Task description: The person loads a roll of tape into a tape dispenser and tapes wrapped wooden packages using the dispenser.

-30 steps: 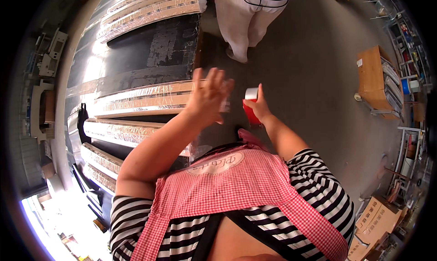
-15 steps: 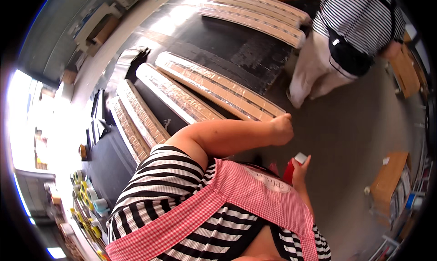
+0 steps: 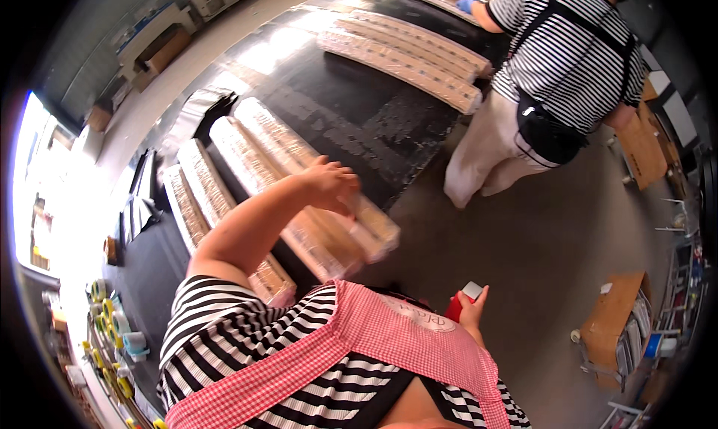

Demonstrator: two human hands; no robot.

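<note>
My left hand (image 3: 334, 188) reaches over a long plastic-wrapped package (image 3: 280, 141), its fingers curled over the package near the near end. That end (image 3: 378, 238) is blurred. Close beside it on the left lies another wrapped package (image 3: 243, 156), partly hidden by my forearm. My right hand (image 3: 471, 313) is closed round a red object (image 3: 455, 307) with a pale, squarish top, held low in front of my apron. The red object's exact kind does not show.
Farther left on the black table (image 3: 351, 96) lie more wrapped packages (image 3: 206, 178); several others (image 3: 404, 59) lie at the back. A co-worker (image 3: 576, 62) stands at the far right, one gloved hand at packages. Tape rolls (image 3: 112, 320) line the left; a cardboard-sided cart (image 3: 613, 328) stands right.
My left hand has gone from the package's near end leftward onto its top. The near ends of the packages have swung left and toward me. The co-worker now reaches to the back packages.
</note>
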